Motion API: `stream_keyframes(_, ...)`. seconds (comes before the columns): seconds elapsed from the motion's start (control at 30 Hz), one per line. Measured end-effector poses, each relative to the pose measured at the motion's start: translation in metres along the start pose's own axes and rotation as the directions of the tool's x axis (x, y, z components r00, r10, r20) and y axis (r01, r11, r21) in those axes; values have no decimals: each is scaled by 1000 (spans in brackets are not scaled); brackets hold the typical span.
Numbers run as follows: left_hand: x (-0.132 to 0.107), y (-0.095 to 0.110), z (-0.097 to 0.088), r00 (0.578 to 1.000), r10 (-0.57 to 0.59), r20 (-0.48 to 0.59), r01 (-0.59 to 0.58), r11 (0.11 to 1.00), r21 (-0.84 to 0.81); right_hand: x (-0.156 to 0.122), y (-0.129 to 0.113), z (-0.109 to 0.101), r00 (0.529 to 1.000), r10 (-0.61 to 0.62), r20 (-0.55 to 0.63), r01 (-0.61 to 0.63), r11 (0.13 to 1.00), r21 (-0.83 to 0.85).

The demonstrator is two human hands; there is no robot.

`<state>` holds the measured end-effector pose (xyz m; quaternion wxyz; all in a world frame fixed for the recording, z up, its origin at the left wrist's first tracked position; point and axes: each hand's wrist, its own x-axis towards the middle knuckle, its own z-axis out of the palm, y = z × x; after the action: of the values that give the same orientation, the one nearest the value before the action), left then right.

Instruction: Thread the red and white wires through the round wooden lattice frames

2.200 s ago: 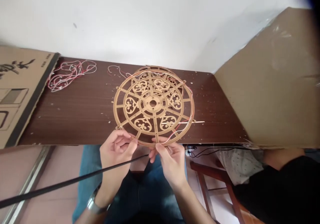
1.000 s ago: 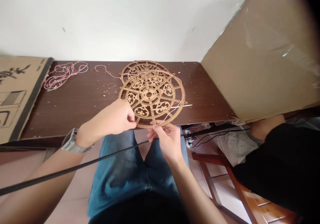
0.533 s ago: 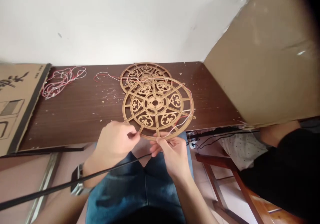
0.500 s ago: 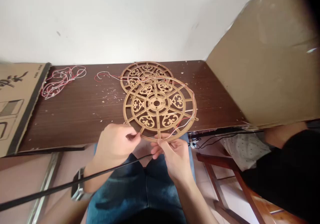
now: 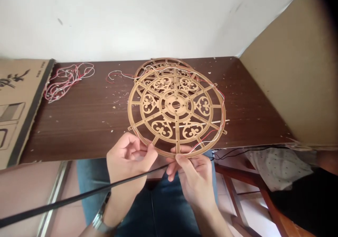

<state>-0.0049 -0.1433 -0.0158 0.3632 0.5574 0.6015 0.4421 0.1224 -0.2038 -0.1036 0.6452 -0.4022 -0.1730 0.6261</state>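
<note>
A round tan openwork disc [image 5: 169, 101] with scroll cut-outs is tilted up at the table's front edge, overlapping a similar disc [image 5: 166, 60] behind it. Red and white wires [image 5: 220, 131] run along its rim, with an end trailing past the far left side. My right hand [image 5: 194, 173] grips the near rim, thumb on top and fingers underneath. At the rim's near left, my left hand [image 5: 129, 159] is closed, thumb and curled fingers together where the wires run in. Its fingertips partly hide what they pinch.
A tangle of red and white wire [image 5: 67, 80] lies at the table's left, beside a printed cardboard box [image 5: 21, 106]. Cardboard [image 5: 285, 78] stands at the right. A black strap [image 5: 79, 196] crosses in front of my left wrist. Another person's dark sleeve [image 5: 311, 201] is at lower right.
The front disc looks larger and its near side is nearer my body. My left hand has turned, with its fingers opening somewhat from a tight fist. The right hand keeps its grip.
</note>
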Motion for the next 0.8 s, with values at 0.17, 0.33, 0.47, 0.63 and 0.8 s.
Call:
stream_keyframes(0.17,3,-6,-2,999,-18,39,24,988,-155,3,2,0,1000,-5,7,4,1000,20)
stream_keyframes(0.33,11,-13,-17,957,-185,225,247,925,-288,4,-1,0,999,-35,33,34,999,29)
stream_keyframes(0.47,20,-8,-30,879,-323,350,426,862,-274,5,-4,1,994,-48,95,40,996,85)
stream_keyframes(0.63,28,-6,-41,777,-342,528,504,840,-198,8,-10,3,986,-64,154,45,991,125)
stream_keyframes(0.8,26,-14,-44,813,-266,519,458,842,-285,9,-14,3,983,-73,170,51,990,134)
